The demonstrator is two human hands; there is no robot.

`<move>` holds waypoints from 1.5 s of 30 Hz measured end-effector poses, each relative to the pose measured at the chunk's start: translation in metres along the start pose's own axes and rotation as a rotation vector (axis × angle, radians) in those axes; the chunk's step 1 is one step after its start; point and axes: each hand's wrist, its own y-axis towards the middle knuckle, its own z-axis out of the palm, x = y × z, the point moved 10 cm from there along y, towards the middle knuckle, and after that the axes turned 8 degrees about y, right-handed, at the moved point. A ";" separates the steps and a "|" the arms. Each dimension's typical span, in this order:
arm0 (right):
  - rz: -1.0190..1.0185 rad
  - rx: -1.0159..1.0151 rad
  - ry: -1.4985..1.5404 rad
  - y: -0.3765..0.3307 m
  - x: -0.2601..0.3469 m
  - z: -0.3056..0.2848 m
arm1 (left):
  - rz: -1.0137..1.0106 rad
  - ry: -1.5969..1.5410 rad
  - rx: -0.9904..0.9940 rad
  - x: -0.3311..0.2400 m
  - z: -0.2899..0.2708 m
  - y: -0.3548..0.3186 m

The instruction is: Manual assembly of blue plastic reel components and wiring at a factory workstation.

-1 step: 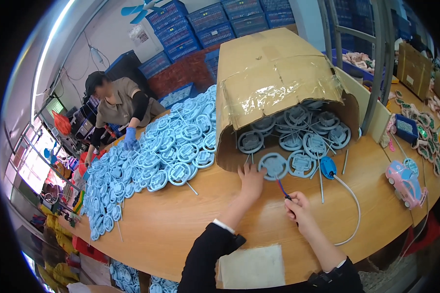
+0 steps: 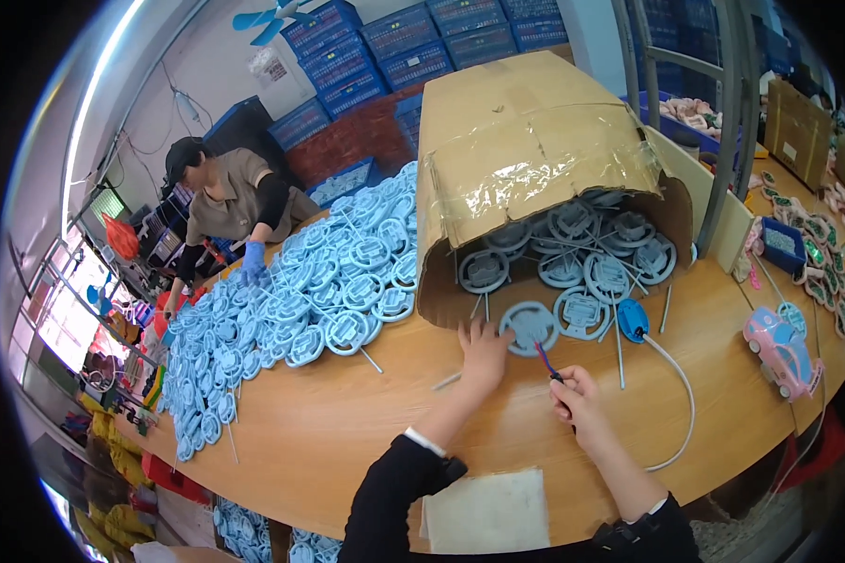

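Note:
My left hand is closed at the left side of a light-blue toy steering wheel. A thin grey rod sticks out left of that wrist, apparently the wheel's stem. In my right hand is a slim dark pen-like tool. A thin red-and-blue length runs from its front to the wheel's middle; whether this is wire or the tool's shaft I cannot tell. More wheels with stems lie just beyond, at the mouth of a cardboard box.
A heap of blue wheels covers the left of the table. Right of my hands are a blue oval piece with a white cable and a pink-and-blue toy car. A white sheet lies near me. A blue-gloved co-worker reaches into the heap.
The wheel by my left hand has shifted slightly right and down. A grey rod end now shows left of my wrist. My right hand still holds the tool at the wheel.

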 end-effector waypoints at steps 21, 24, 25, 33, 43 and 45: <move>0.166 0.119 -0.345 -0.002 -0.050 0.010 | -0.438 -0.245 0.408 0.048 -0.080 -0.147; 0.195 0.154 -0.325 -0.003 -0.054 0.017 | -0.370 -0.171 0.382 0.026 -0.085 -0.135; 0.201 0.153 -0.323 -0.001 -0.055 0.016 | -0.409 -0.242 0.471 0.025 -0.075 -0.135; 0.289 0.209 -0.373 -0.009 -0.066 0.020 | -0.095 -0.146 0.699 -0.019 -0.067 -0.154; 0.161 0.314 -0.158 -0.008 -0.038 0.034 | -0.408 -1.188 0.251 0.017 -0.086 -0.165; 0.144 0.348 -0.101 -0.012 -0.031 0.042 | -0.669 -1.967 0.205 0.024 -0.071 -0.172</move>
